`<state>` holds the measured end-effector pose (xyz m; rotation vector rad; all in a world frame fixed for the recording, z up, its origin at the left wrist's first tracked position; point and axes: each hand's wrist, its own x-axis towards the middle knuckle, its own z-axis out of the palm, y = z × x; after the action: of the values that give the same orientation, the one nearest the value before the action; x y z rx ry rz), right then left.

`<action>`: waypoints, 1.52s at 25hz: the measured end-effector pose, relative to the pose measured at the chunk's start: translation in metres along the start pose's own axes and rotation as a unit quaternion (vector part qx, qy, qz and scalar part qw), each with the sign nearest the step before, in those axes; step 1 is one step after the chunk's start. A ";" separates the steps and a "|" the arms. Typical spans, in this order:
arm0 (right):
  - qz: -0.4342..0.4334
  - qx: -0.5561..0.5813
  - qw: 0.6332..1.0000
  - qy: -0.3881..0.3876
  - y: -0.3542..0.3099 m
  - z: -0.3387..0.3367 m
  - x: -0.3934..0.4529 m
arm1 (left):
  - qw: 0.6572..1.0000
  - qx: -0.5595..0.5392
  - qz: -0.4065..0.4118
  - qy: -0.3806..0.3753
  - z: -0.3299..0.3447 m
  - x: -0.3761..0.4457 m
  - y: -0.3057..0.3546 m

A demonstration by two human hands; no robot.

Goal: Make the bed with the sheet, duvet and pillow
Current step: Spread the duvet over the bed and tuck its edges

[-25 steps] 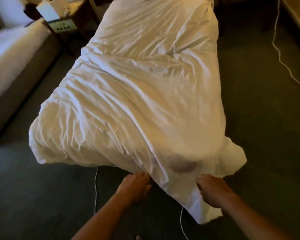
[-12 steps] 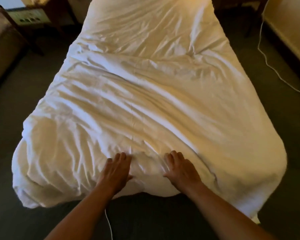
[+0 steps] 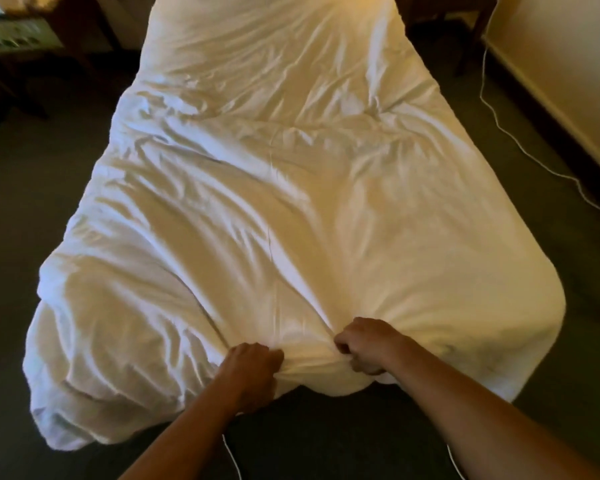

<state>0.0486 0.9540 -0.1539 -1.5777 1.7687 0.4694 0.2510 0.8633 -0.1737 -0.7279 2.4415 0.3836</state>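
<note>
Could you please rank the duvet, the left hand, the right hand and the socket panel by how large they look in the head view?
1. duvet
2. left hand and right hand, alike
3. socket panel, farther off, so unsure

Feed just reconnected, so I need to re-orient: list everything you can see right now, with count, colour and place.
duvet: one, white, wrinkled, spread over the bed, foot edge bunched.
carpet: one, dark green, around the bed.
cable: one, white, on the carpet right of the bed.
nightstand: one, dark wood, top left.
left hand: one, gripping the duvet's foot edge.
right hand: one, gripping the same edge beside it.
</note>
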 end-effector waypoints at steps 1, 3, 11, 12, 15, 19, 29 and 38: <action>-0.011 -0.026 0.999 -0.026 -0.005 -0.007 -0.005 | 1.000 -0.011 0.006 -0.015 -0.005 -0.009 0.000; -0.030 -0.078 0.995 -0.054 -0.013 -0.015 -0.015 | 0.999 -0.031 0.017 -0.038 -0.014 -0.022 0.002; -0.062 -0.067 0.989 -0.121 -0.011 -0.002 -0.043 | 0.988 -0.097 0.019 -0.122 -0.009 -0.049 0.028; -0.063 -0.057 0.990 -0.116 -0.008 0.000 -0.044 | 0.988 -0.094 0.016 -0.124 -0.007 -0.049 0.029; -0.064 -0.059 0.994 -0.067 -0.003 0.012 -0.041 | 0.991 -0.059 -0.006 -0.121 0.000 -0.045 0.032; -0.047 -0.032 0.998 0.007 0.004 0.045 -0.031 | 0.990 -0.100 -0.050 -0.082 0.018 -0.048 0.026; -0.112 0.069 0.988 0.084 -0.123 0.008 0.024 | 0.961 -0.130 -0.234 0.067 0.047 -0.139 -0.142; -0.118 0.029 0.963 0.239 -0.335 0.010 0.153 | 0.980 0.079 -0.134 0.127 0.083 -0.145 -0.349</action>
<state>0.3738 0.7897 -0.2069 -1.9434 1.8755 -0.0912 0.5880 0.6739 -0.1941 -1.0748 2.5228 -0.0101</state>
